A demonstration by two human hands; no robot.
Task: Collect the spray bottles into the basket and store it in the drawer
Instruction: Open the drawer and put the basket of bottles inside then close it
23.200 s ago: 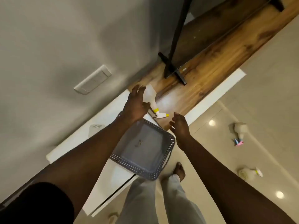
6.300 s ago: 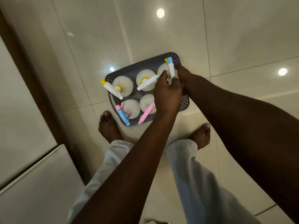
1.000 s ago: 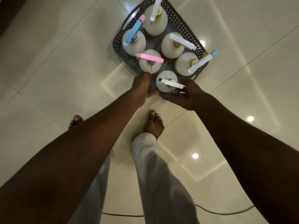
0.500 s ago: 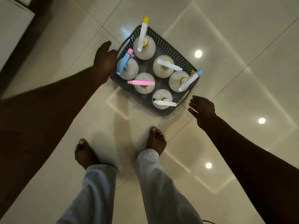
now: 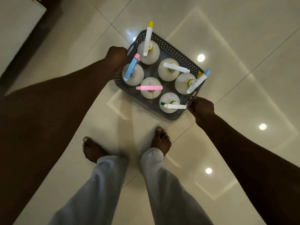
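A dark grey perforated basket [image 5: 174, 50] stands on the glossy tiled floor ahead of my feet. Several white spray bottles stand upright in it, among them one with a pink trigger head [image 5: 149, 87], one with a blue and pink head [image 5: 132, 69], one with a yellow tip [image 5: 148, 38] and one with a green nozzle [image 5: 172, 106]. My left hand [image 5: 116, 56] is closed on the basket's handle at the far-left end. My right hand [image 5: 202, 108] has its fingers curled on the handle at the near-right end.
A white cabinet [image 5: 17, 23] with a dark gap beside it sits at the upper left. My bare feet [image 5: 160, 140] stand on the tiles just short of the basket. Ceiling lights reflect off the floor tiles [image 5: 243, 46].
My right hand has moved up from beside the basket onto its near-right handle. My left hand has stayed at the far-left handle. The view has come slightly closer to the basket.
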